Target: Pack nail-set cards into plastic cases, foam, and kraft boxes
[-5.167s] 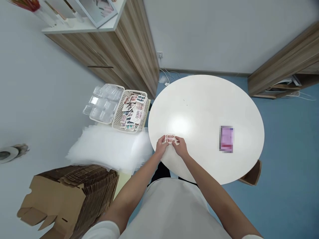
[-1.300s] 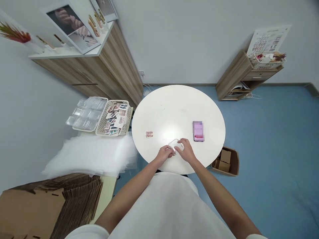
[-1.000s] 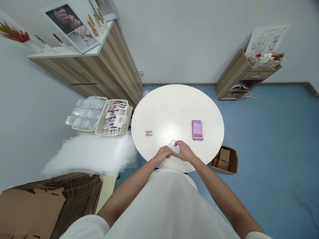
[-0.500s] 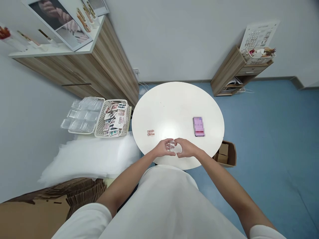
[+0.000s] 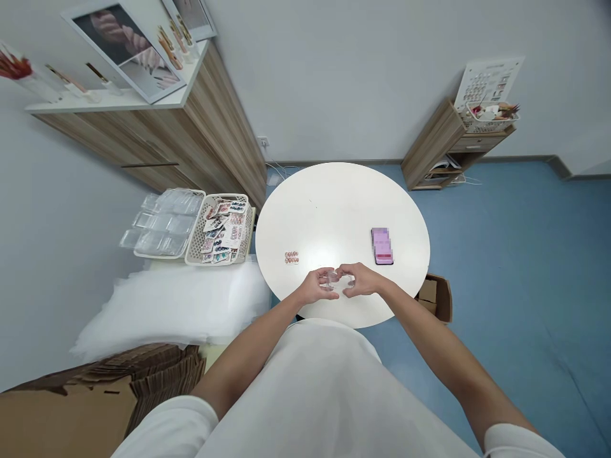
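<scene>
Near the front edge of the white oval table (image 5: 334, 197), my left hand (image 5: 315, 286) and my right hand (image 5: 361, 280) curl around a small clear plastic box (image 5: 333, 280). Fingers of both hands are on it, one hand at each side. Its see-through walls make its edges hard to follow, and I cannot tell whether the lid is up. Beyond my left hand, a small card of pinkish press-on nails (image 5: 291, 257) lies flat on the tabletop. A phone (image 5: 382, 246) with a blurred purple screen rests beyond my right hand.
Left of the table stand a basket of clear plastic boxes (image 5: 167, 219) and a basket of nail cards (image 5: 195, 245). Nearer are white packing sheets (image 5: 172, 305) and folded cardboard (image 5: 67, 407). A cardboard box (image 5: 443, 299) sits on the floor at right. Cabinets stand by the wall.
Both hands still hold the clear box, which has turned or shifted slightly between the fingers. The whole view has tilted a little; the nail card and phone keep their places on the table.
</scene>
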A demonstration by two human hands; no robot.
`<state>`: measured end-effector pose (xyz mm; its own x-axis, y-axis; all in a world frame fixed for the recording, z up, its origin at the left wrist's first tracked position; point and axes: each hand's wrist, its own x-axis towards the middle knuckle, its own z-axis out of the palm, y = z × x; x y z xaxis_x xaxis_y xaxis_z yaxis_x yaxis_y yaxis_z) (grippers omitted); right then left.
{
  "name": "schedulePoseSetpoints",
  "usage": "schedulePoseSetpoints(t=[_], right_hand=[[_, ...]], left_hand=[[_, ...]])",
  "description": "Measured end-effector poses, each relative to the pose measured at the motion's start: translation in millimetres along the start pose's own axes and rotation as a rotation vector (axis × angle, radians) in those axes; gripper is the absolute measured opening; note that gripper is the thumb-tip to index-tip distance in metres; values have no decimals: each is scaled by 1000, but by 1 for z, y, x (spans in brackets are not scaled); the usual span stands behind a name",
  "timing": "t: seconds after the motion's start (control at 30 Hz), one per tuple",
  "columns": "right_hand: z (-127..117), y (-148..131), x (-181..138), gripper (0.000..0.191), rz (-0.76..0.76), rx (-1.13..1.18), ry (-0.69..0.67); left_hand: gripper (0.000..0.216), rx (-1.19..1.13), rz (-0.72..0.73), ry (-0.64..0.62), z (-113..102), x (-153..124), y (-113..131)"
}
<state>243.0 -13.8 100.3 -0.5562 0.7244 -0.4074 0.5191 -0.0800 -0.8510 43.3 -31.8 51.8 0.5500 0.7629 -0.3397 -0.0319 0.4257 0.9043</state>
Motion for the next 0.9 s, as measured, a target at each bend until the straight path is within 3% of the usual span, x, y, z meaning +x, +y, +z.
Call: schedulePoseSetpoints(t=[0.27, 0.47, 0.57, 0.77, 0.9], right_hand=[[-20, -1, 2, 34, -17, 140, 33], [-24, 9, 6, 31, 34, 142, 57], [-24, 16, 9, 30, 33, 149, 25], [-27, 25, 18, 25, 82, 206, -7], [-26, 34, 32, 27, 142, 238, 79]], left_hand=[[85, -144, -79, 12, -8, -1, 4], [45, -128, -250, 149, -1, -2, -1], [40, -53, -299, 229, 1, 0, -7], [33, -54, -337, 230, -2, 5, -21], [27, -5, -309, 339, -5, 13, -35]])
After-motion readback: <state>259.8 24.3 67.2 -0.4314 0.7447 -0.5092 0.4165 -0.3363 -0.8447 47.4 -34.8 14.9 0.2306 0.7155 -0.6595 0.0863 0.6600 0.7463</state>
